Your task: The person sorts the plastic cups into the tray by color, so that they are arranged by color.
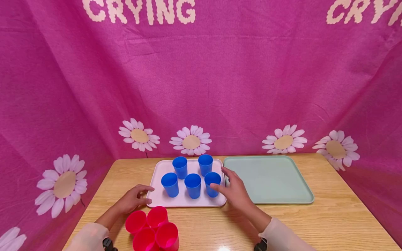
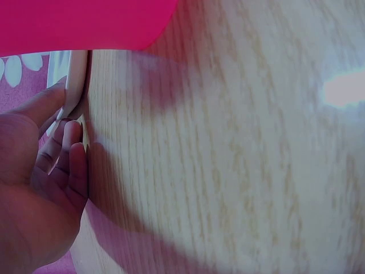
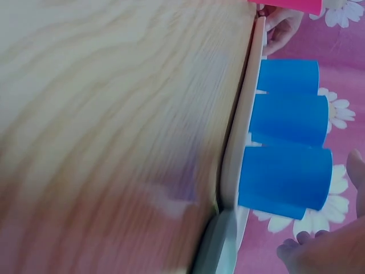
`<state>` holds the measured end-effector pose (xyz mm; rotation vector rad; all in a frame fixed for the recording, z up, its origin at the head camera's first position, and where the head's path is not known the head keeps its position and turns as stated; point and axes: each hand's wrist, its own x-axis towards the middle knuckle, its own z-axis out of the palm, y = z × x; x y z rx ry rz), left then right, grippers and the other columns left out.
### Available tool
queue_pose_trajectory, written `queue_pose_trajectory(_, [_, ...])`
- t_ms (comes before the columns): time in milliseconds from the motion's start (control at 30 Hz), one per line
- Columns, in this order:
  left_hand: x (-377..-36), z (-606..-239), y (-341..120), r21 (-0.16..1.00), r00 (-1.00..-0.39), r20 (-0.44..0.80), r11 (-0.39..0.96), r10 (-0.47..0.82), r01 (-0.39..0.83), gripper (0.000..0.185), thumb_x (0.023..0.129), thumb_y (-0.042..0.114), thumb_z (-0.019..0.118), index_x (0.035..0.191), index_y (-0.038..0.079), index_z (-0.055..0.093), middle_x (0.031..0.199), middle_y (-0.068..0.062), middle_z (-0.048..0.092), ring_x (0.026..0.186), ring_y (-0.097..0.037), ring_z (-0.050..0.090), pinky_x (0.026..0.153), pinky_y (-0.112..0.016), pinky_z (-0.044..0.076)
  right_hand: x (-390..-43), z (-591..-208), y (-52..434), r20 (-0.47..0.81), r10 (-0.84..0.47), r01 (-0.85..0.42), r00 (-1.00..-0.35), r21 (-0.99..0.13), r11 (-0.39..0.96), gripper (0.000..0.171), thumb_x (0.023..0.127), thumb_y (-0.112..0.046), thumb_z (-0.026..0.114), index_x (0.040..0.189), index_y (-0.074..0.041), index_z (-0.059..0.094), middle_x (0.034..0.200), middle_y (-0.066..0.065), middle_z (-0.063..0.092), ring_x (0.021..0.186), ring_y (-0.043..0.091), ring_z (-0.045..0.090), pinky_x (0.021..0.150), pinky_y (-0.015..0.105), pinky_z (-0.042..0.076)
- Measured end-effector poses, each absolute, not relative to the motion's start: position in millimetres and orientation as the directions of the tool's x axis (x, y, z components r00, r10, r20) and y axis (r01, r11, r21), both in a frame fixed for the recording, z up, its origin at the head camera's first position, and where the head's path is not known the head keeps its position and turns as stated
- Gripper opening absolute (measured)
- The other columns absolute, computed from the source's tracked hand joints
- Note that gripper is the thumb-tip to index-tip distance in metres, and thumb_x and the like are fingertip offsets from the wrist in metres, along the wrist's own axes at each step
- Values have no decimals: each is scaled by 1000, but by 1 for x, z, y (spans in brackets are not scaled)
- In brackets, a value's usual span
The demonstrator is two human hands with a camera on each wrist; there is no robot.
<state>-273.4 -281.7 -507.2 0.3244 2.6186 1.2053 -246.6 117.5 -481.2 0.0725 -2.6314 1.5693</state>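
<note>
- My right hand (image 1: 236, 191) sat at the right edge of the pink tray (image 1: 158, 200), just right of centre in the head view. Fingers were loosely spread, thumb and fingertips right up against the nearest blue cup (image 1: 212, 183), but I honestly couldn't tell if they'd closed on it or were only touching.
- That cup lay directly left of my fingers, standing upright with its mouth up, so its long axis ran vertical. Right hand was way nearer to it than the left.
- My left hand (image 1: 134, 199) was at the tray's lower left corner, fingers gently curled with the tips on the rim, holding nothing else.
- Four more blue cups (image 1: 180, 167) stood further onto the tray.
- Red cups (image 1: 157, 217) clustered at the bottom edge, partly cut off.
- Green tray (image 1: 302, 198) just right of the pink one.
- Wrist views were blurry, mostly wooden table (image 1: 339, 216).
</note>
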Motion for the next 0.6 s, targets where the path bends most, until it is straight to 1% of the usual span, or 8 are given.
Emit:
queue_pose_trajectory(200, [-272,-506,-281,766,-948,-128,636,293,93,45,90,12,79,132,3,66,124,-18,59,88,-23,50,72,-26,47,-240,-486,146,108,17,-86,-994,-867,491,81,90,-37,80,154,-2,44,155,20,48,142,43,45,109,57,44])
queue_pose_trajectory(333, [-273,-507,-281,760,-949,-129,644,289,93,44,90,11,79,132,3,66,123,-17,60,88,-23,50,72,-26,47,-234,-489,167,102,24,-78,-994,-867,493,79,91,-37,79,154,-4,44,156,20,47,141,46,45,110,57,43])
queue_pose_trajectory(500, [-273,-507,-280,759,-952,-137,647,275,78,44,90,11,79,132,4,67,124,-16,60,90,-23,50,73,-27,47,-226,-496,193,137,52,-88,-989,-838,538,76,93,-41,77,152,-4,47,154,23,47,134,49,50,111,59,41])
queue_pose_trajectory(600, [-273,-506,-280,758,-951,-142,648,274,73,45,90,12,79,133,5,66,126,-16,59,92,-23,49,74,-28,47,-222,-500,208,156,71,-88,-985,-816,571,75,94,-43,76,151,-3,48,152,25,48,134,49,49,111,59,40])
